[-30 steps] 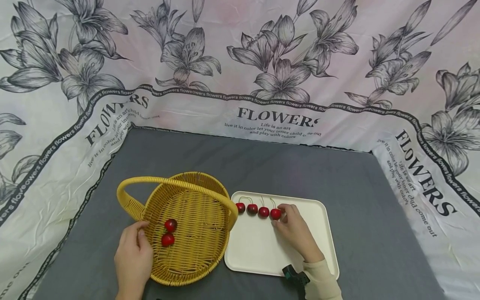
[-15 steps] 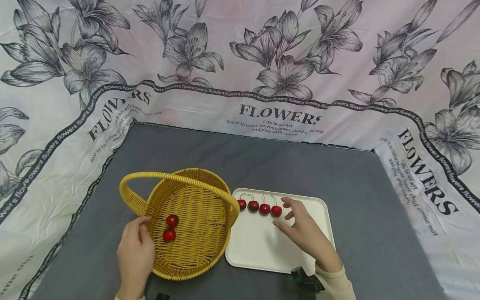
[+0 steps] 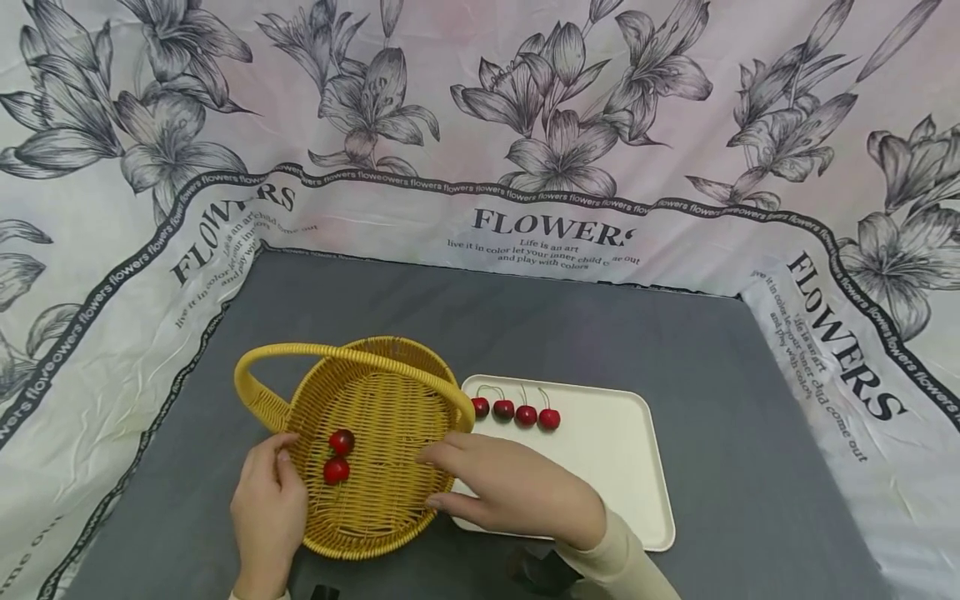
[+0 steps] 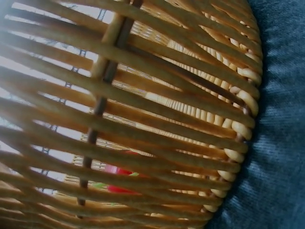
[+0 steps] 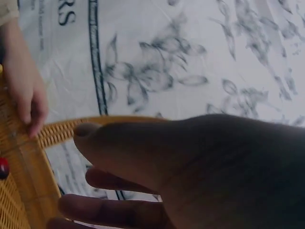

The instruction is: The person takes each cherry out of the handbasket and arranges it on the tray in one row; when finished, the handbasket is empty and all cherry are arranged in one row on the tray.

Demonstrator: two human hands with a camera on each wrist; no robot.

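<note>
A yellow woven basket [image 3: 390, 408] with an arched handle [image 3: 322, 351] stands on the grey cloth. My left hand [image 3: 268, 504] holds its left rim; the left wrist view looks through the weave at a red cherry [image 4: 119, 189]. Inside lie two cherries, a dark red one [image 3: 342, 442] and a brighter one [image 3: 336, 471]. Over the basket's right rim reaches my right hand [image 3: 517, 487], fingers extended with nothing between them. Several stemmed cherries [image 3: 526, 416] form a row along the far left side of a cream tray [image 3: 607, 467], which the right forearm partly covers.
Dark grey cloth [image 3: 720, 433] covers the table around the basket and tray. A white curtain [image 3: 420, 217] printed with flowers and lettering borders the table at the back and on both sides.
My right hand has drawn back from the rightmost cherry of the row, opened, and swung left to the basket's right rim. The left hand stays at the left rim.
</note>
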